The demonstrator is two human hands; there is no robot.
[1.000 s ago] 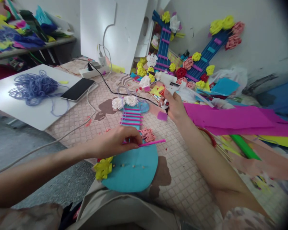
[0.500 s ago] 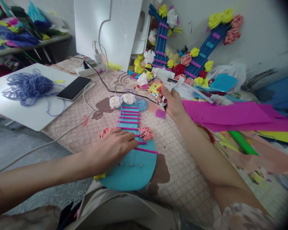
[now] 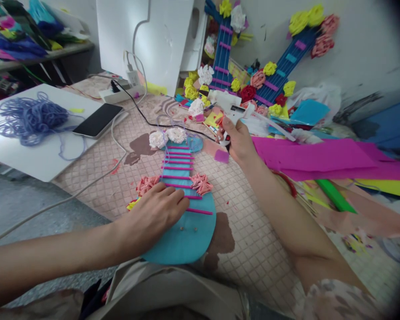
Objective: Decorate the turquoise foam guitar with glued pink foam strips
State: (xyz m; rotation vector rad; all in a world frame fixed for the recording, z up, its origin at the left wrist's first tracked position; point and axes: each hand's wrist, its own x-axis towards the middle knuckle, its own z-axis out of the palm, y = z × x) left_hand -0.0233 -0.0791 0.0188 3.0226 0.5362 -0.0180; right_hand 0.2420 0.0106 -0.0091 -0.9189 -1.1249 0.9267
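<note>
Head view: left hand [image 3: 155, 213] flat on foam guitar [image 3: 183, 222]; right hand [image 3: 240, 142] grips glue gun [image 3: 231, 106].

A person's left hand [image 3: 156, 213] lies palm down on the round body of a blue foam guitar [image 3: 186, 235], fingers [image 3: 176, 200] together and stretched flat; the bare left forearm reaches in from the guitar's lower left, wrist straight; the right hand [image 3: 238, 142], just right of the guitar's neck, is closed in a fist around a white glue gun [image 3: 231, 106]; the right forearm slants away to the guitar's lower right.
</note>
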